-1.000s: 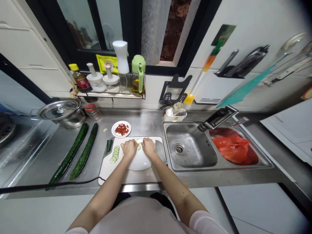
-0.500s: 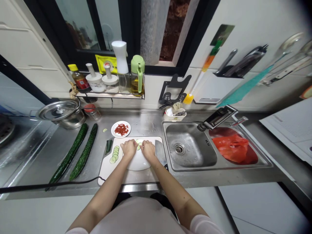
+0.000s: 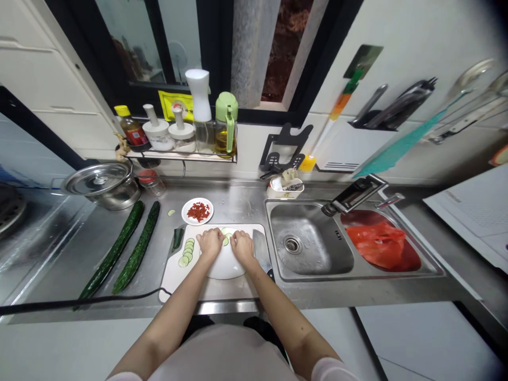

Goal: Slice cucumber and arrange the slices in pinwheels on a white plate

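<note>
Steel counter [image 3: 243,207]: left hand [image 3: 210,242], right hand [image 3: 243,246] curled inward

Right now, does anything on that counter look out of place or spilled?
A lone cucumber slice lies on the steel counter, left of the dish of red pieces, away from the row on the cutting board; it looks stray.

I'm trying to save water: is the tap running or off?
Off: no stream shows under the tap, and the drain in the left basin is plainly visible.

Two whole cucumbers [image 3: 111,253], two sink basins [image 3: 317,246], one pot [image 3: 119,197] (plus one cutting board [image 3: 174,275])
</note>
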`<state>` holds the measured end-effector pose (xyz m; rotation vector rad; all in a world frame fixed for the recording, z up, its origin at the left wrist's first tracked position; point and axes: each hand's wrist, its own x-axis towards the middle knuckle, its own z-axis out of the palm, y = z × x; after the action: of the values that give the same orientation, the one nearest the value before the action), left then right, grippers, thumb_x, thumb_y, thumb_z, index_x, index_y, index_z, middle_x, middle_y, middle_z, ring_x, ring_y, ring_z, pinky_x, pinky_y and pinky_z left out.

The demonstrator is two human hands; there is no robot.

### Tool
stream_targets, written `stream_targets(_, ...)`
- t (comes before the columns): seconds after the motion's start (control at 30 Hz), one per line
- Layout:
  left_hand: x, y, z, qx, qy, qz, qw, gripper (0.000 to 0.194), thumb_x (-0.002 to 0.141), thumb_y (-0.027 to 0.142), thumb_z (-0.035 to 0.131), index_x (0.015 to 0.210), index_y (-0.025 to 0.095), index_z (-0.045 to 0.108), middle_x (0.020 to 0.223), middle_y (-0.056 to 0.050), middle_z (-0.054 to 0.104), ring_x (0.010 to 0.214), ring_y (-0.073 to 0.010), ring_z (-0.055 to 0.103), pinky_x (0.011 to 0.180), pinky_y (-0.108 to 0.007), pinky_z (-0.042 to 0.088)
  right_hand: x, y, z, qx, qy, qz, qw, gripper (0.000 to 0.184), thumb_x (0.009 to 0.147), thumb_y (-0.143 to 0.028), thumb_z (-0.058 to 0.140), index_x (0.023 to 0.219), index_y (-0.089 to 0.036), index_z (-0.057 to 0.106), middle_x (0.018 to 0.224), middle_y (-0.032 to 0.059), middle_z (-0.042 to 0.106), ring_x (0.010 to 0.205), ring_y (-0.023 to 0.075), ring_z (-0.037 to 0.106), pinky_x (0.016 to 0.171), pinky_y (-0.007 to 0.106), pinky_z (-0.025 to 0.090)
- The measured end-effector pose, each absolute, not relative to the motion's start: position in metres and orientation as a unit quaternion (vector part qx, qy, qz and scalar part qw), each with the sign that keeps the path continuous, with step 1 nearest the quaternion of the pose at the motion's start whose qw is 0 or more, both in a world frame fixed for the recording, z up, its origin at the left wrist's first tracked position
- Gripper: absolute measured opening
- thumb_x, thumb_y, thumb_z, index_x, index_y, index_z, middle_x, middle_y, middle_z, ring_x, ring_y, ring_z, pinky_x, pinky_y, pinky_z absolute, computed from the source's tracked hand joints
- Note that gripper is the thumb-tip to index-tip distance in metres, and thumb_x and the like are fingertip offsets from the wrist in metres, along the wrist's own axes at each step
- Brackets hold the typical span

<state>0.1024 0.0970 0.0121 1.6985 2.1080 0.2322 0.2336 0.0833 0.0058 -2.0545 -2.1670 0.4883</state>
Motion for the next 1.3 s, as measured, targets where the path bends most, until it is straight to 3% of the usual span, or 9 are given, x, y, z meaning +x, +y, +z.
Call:
stream_targets(0.8, 0.105, 0.095, 0.011, 0.618, 0.758, 0.078, 0.194, 0.019, 0.085, 0.037, 0.055, 0.091, 0.022, 0.064, 0.095, -0.007, 0.072, 0.098, -0.0259, 0.060, 0.085, -0.039, 0.026, 0.239, 0.048, 0.004, -0.670, -0.702, 0.153, 0.186, 0.016, 0.093, -0.026, 0.049, 0.090, -0.019, 0.063, 0.088, 0.0041, 0.065, 0.083, 0.0167, 0.055, 0.071, 0.025, 0.032)
stream_targets(1.3, 0.110, 0.088, 0.009, 0.665, 0.731, 0.063, 0.137, 0.026, 0.091, 0.031, 0.045, 0.091, 0.018, 0.067, 0.098, -0.011, 0.071, 0.101, -0.0266, 0.057, 0.083, -0.040, 0.025, 0.247, 0.034, 0.003, -0.660, -0.692, 0.140, 0.256, 0.018, 0.092, -0.024, 0.047, 0.082, -0.019, 0.061, 0.078, 0.0023, 0.061, 0.074, 0.0151, 0.054, 0.068, 0.023, 0.033)
